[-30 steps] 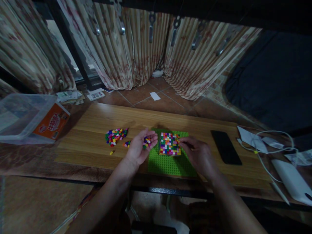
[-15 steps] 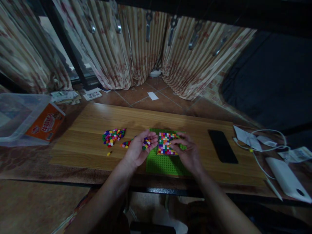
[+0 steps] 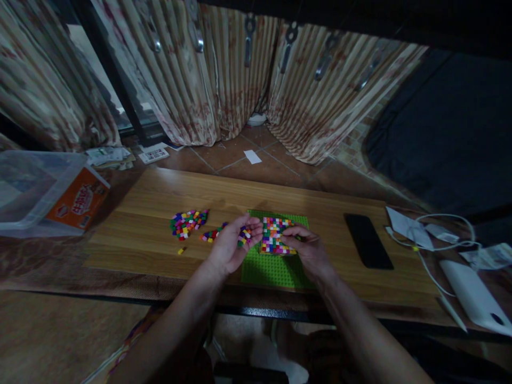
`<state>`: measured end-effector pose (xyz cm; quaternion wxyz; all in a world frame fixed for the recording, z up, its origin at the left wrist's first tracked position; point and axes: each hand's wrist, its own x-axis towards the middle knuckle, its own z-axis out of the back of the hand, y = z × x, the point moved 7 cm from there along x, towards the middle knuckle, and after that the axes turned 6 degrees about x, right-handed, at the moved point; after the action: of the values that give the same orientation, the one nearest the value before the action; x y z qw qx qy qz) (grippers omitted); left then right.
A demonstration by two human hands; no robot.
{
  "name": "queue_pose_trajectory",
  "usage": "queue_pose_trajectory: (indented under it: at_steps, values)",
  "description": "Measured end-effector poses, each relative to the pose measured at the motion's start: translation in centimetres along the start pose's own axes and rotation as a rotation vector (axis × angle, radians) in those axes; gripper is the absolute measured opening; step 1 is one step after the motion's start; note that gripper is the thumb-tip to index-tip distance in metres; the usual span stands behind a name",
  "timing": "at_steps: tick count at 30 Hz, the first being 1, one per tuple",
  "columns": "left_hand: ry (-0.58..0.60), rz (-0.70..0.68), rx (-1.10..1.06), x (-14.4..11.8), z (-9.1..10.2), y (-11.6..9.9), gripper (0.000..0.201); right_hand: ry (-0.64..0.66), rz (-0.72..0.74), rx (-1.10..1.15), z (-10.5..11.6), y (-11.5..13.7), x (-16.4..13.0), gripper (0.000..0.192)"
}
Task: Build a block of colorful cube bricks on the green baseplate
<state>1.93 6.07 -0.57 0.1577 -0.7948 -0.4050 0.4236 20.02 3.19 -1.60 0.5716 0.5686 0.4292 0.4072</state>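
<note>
Where curtains (image 3: 224, 80) hang, wooden board (image 3: 160, 197), tiled floor (image 3: 264, 165)

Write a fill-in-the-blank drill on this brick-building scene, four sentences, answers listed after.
1. The left hand cups a few small bricks in its ____.
2. The multicoloured brick patch sits on a ____ baseplate.
3. The loose brick pile lies to the ____ of the baseplate.
4. The black phone lies flat on the wooden ____, beyond the right hand.

Missing words: palm; green; left; table
</note>
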Motion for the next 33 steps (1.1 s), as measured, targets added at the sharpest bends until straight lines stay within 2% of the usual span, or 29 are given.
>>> queue_pose_trajectory:
  at_steps: [5, 10, 12, 15, 17, 19, 24, 29, 33]
  values:
    - [0.027, -0.011, -0.027, -0.1, -0.2, -0.1, 0.026, -0.003, -0.010, 0.018, -0.2, -0.1, 0.0, 0.012]
    - [0.177, -0.051, -0.094, -0.7, -1.3, -0.6, 0.035, 0.013, -0.002, 0.004, -0.2, 0.3, 0.1, 0.017]
    - [0.252, -0.052, -0.126, -1.0, -1.9, -0.7, 0.042, -0.032, 0.137, -0.119, 0.1, 2.1, -0.2, 0.018]
    - [0.329, -0.030, -0.171, -1.2, -2.8, -0.5, 0.048, -0.072, 0.443, -0.348, -0.6, 5.9, -1.8, 0.011]
    - [0.354, -0.005, -0.199, -1.3, -3.2, -0.2, 0.050, 0.052, 0.562, -0.428, -2.3, 7.4, -3.0, 0.011]
    - [0.372, 0.020, -0.216, -1.4, -3.5, 0.1, 0.053, 0.175, 0.618, -0.485, -4.1, 8.1, -3.9, 0.014]
    - [0.397, 0.048, -0.216, -1.8, -3.9, 0.5, 0.058, 0.279, 0.647, -0.564, -5.9, 7.7, -4.5, 0.015]
    - [0.406, 0.042, -0.196, -1.9, -3.8, 0.7, 0.057, 0.343, 0.632, -0.567, -6.2, 7.1, -4.4, 0.019]
    - [0.379, 0.052, -0.189, -1.9, -3.7, 0.6, 0.057, 0.343, 0.604, -0.555, -6.2, 7.3, -4.4, 0.021]
